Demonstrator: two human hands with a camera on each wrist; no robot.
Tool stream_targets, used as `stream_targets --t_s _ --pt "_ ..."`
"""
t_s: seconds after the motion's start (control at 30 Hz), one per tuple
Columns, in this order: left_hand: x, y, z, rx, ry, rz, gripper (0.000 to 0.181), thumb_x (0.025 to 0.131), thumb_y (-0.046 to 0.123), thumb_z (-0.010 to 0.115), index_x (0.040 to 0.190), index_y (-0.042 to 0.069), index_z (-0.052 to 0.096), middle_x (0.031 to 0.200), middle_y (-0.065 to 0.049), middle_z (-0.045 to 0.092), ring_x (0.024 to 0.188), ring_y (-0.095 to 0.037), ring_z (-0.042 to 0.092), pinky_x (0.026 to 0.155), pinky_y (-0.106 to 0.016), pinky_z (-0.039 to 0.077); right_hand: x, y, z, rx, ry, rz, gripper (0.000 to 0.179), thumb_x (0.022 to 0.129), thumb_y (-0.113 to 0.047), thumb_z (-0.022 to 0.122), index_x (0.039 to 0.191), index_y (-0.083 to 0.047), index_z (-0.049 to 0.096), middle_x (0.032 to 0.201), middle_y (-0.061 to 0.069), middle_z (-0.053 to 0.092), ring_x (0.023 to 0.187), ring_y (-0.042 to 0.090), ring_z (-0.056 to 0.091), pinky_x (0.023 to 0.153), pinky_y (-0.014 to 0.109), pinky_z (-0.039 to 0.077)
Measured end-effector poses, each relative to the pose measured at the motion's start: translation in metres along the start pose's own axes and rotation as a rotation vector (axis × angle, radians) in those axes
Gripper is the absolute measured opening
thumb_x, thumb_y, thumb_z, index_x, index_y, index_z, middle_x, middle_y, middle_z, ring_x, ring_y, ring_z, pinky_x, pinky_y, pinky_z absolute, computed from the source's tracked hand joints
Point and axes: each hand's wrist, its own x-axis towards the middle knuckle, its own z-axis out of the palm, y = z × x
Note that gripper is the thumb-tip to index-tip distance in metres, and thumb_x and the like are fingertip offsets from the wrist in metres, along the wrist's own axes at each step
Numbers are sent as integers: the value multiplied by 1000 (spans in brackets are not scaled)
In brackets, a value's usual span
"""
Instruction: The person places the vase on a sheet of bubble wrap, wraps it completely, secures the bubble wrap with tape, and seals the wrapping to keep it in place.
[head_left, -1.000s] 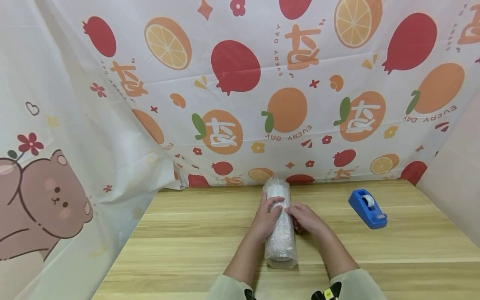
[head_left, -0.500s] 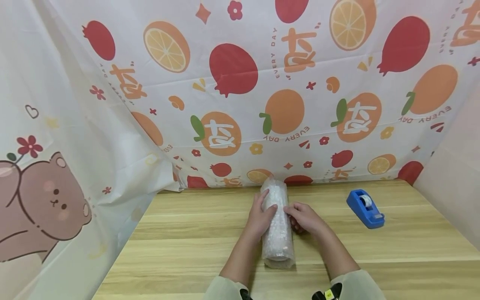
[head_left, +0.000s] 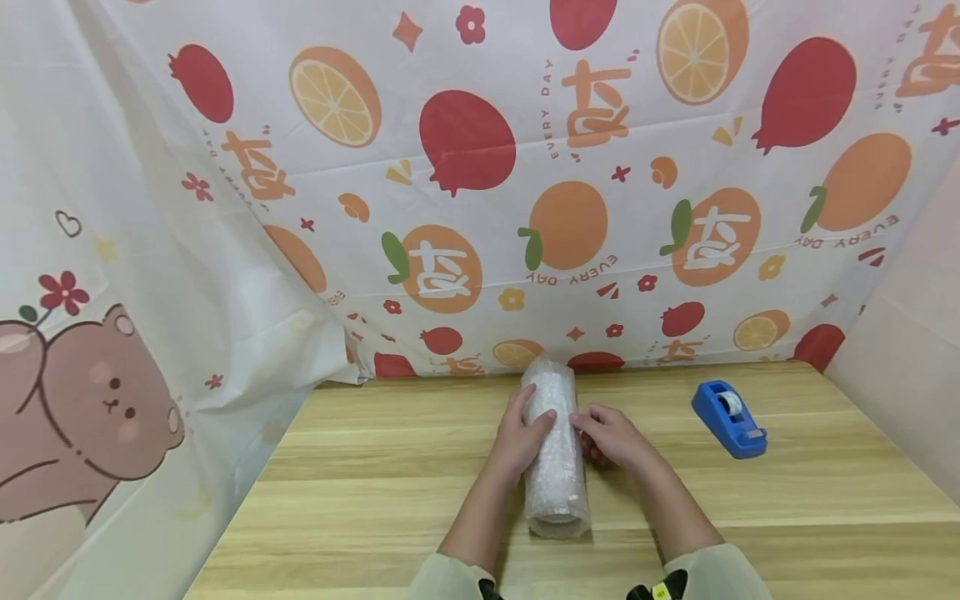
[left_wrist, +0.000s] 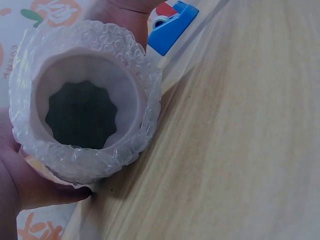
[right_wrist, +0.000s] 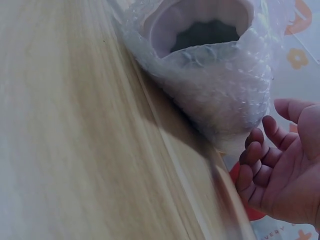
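Observation:
A pale pink vase [left_wrist: 131,107] with a fluted inside lies on its side, wrapped in clear bubble wrap [head_left: 557,483]. Its open mouth faces the person. On the left, my left hand [head_left: 517,437] holds the wrapped vase, thumb over the top and fingers along the side; the left wrist view has one of its digits low beside the roll. My right hand [head_left: 613,437] is at the right side, thumb and index finger pinching the wrap's edge. Its other fingers curl loosely below, as the right wrist view shows.
A blue tape dispenser [head_left: 731,419] with a roll of clear tape stands to the right on the wooden table [head_left: 360,500]. A fruit-print cloth [head_left: 480,208] hangs behind the table's back edge, and a bear-print cloth [head_left: 225,275] hangs at the left.
The left hand's index finger has lifted off the top of the roll and now lies along its left side. The right hand stays at the wrap's edge.

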Motion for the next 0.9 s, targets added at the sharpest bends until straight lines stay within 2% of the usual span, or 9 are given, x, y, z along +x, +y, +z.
stream_targets --t_s 0.27,0.5,0.67,0.9 --pt "-1 -4 2 20 -36 -2 66 94 36 64 152 22 36 165 -16 7 149 -42 14 115 -61 20 0 4 -3 -4 3 -18 27 98 -32 58 91 -6 59 73 5 56 60 18 52 53 30 44" --pt "-2 -2 3 43 -47 2 66 93 38 64 151 23 37 158 -17 30 143 -40 30 110 -61 31 -3 4 -5 -9 4 -15 30 98 -33 58 100 -4 58 83 8 62 66 20 61 56 34 49" --pt "-1 2 1 38 -59 -2 67 92 34 66 151 22 37 156 -20 32 140 -42 35 106 -61 36 -3 5 -4 36 -12 -7 31 98 -33 58 107 -3 52 96 12 60 71 22 64 59 36 55" --pt "1 -1 -3 46 5 8 68 89 30 71 149 18 41 151 -24 39 134 -41 42 103 -58 42 -3 7 2 90 -63 -44 36 99 -27 58 119 1 49 104 15 62 87 21 67 73 38 57"
